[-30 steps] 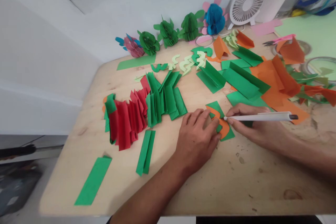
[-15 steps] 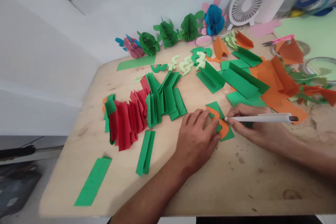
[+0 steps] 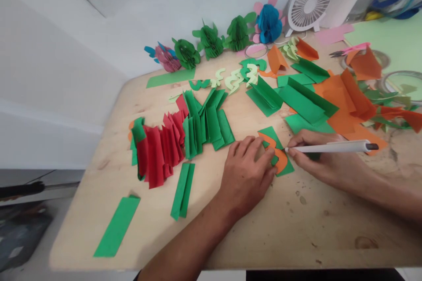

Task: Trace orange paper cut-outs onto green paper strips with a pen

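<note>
In the head view my right hand [image 3: 316,158] grips a white pen [image 3: 329,147], its tip at the notch on the right edge of an orange curved paper cutout [image 3: 281,162]. That cutout lies on a folded piece of green paper [image 3: 271,135]. My left hand [image 3: 249,173] rests over the left part of both, fingers laid down and slightly spread, pressing them to the table. The fingers hide part of the cutout and green paper. To the left stand folded green papers [image 3: 209,123] and folded red papers [image 3: 158,153].
Green folded sheets [image 3: 308,103] and orange sheets [image 3: 343,96] lie at the right. Paper honeycomb figures [image 3: 211,41] line the wall beside a white fan [image 3: 310,4]. Pink-handled scissors [image 3: 356,48] and tape rolls [image 3: 402,81] are at the far right. Pale green cutouts [image 3: 234,81] lie mid-table.
The pen has shifted slightly to the right along the cutout's edge, its tip now at the notch. My left hand stays in the same place.
</note>
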A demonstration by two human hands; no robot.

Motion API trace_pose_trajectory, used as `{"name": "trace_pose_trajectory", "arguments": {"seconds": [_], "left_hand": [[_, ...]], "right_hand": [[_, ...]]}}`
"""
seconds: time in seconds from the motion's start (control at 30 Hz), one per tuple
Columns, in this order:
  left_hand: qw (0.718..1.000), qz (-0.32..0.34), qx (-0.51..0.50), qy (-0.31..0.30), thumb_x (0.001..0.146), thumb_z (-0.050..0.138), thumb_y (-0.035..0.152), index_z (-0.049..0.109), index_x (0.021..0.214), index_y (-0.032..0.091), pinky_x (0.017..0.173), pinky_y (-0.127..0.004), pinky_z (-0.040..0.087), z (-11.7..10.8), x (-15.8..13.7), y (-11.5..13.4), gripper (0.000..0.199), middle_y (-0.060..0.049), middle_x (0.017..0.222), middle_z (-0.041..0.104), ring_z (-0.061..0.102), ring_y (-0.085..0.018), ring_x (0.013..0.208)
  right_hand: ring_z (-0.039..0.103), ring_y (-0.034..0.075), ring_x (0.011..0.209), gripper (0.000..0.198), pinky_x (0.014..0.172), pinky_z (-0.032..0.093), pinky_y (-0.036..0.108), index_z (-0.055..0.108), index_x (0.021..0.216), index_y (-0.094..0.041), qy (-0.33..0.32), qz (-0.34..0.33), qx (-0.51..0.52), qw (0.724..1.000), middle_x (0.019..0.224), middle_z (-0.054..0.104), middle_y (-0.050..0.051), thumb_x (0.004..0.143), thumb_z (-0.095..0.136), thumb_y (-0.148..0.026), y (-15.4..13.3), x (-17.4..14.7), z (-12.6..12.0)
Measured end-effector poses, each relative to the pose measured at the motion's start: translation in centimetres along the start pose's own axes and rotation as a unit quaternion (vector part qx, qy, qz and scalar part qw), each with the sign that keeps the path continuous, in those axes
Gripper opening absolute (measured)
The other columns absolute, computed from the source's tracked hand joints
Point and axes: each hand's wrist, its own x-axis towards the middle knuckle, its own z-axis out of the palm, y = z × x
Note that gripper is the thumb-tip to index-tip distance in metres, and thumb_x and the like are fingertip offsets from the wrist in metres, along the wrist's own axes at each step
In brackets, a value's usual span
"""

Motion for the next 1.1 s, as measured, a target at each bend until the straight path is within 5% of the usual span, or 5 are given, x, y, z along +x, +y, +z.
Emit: {"name": "trace_pose_trajectory", "arguments": {"seconds": [1.1], "left_hand": [[1.000, 0.003, 0.005, -0.003, 0.091, 0.053, 0.030, 0.062, 0.114, 0.019, 0.097, -0.051, 0.044, 0.11, -0.05, -0.08, 0.027, -0.014, 0.129, 0.057, 0.050, -0.030, 0.119]], "right_hand": [[0.054, 0.013, 0.052, 0.016, 0.047, 0.040, 0.026, 0.055, 0.071, -0.023, 0.007, -0.010, -0.011, 1.000, 0.059, 0.060, -0.003, 0.085, 0.054, -0.032, -0.11, -0.32, -0.11]]}}
